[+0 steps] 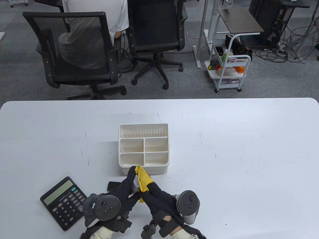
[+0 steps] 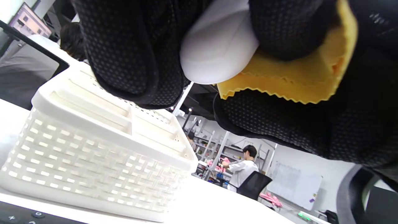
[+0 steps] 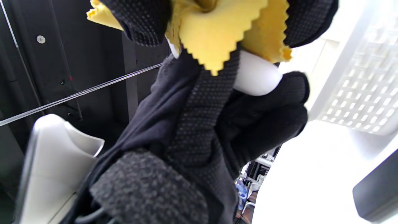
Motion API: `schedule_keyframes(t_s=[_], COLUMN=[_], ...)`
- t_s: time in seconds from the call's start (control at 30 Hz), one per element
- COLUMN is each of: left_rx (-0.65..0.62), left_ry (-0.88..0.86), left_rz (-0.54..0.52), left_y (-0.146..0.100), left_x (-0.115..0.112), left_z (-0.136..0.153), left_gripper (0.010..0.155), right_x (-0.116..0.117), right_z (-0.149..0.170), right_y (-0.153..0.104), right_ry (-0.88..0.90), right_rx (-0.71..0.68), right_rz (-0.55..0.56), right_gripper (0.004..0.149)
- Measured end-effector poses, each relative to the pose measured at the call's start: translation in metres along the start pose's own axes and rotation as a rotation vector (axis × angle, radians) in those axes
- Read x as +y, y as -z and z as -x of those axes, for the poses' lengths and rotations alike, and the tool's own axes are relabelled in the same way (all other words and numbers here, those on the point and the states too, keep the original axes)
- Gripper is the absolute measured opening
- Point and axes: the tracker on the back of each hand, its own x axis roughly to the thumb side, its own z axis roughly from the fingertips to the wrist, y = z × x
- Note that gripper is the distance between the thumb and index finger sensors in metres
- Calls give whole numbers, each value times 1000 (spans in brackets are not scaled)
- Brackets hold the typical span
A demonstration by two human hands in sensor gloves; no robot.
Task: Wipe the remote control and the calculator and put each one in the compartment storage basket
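Note:
Just in front of the white compartment basket, my left hand grips a white remote control by its rounded end. My right hand holds a yellow cloth wrapped against the remote, pressing it from the right. In the right wrist view the cloth covers most of the remote. The black calculator lies flat at the front left, apart from both hands. Nothing shows in the basket's compartments.
A black flat device lies partly hidden under my left hand, between calculator and basket; its buttoned edge shows in the left wrist view. Office chairs and a seated person are beyond the table's far edge.

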Motion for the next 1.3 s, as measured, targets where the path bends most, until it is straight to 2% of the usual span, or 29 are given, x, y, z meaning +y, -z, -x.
schedule_keyframes(t_s=[0.2, 0.43, 0.67, 0.87, 1.07, 1.3], left_rx=[83, 62, 86, 153, 108, 132], left_ry=[-40, -68, -43, -143, -154, -134], left_rz=[33, 81, 91, 99, 80, 77], left_y=[2, 1, 3, 1, 1, 3], left_x=[1, 2, -5, -8, 0, -5], left_z=[2, 3, 1, 9, 8, 9], left_gripper=[76, 76, 77, 77, 77, 75], right_x=[-4, -3, -7, -9, 0, -5], right_z=[0, -2, 3, 1, 6, 2], right_y=[1, 1, 3, 7, 5, 7], right_ry=[18, 84, 48, 29, 76, -23], right_rx=[-1, -45, 15, 73, 47, 13], right_rz=[28, 38, 36, 22, -11, -5], right_gripper=[52, 52, 53, 53, 53, 53])
